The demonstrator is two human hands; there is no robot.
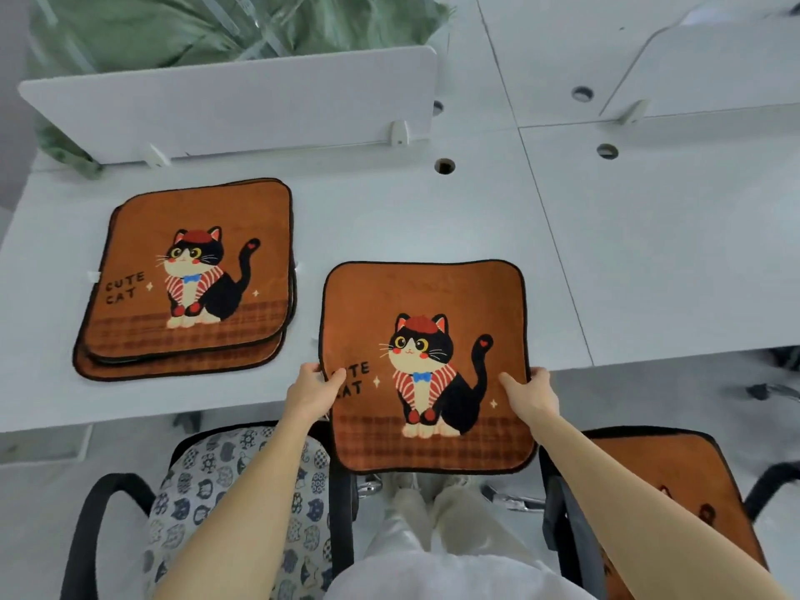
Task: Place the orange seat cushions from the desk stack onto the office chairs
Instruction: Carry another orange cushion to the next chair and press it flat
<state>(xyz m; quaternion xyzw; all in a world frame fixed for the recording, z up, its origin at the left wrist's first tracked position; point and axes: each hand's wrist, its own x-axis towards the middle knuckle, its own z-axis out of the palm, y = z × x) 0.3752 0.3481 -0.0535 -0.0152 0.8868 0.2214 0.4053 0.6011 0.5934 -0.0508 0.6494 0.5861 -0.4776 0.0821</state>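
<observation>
Both hands on one orange cushion (426, 365) here: the left hand (311, 391) pinches its left edge, the right hand (534, 398) grips its right edge (cat print up). It's held right of the stack (190, 279), overhanging the desk (433, 210) edge. Farther right of the stack, a chair cushion (675, 482) already sits in place.

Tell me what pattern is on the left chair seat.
The left chair seat has blue and dark cat faces on pale fabric; head view.

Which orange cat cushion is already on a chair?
The lower-right cushion, lying on an office chair. The left hand and right hand grip a second cushion; the stack lies on the desk.
</observation>
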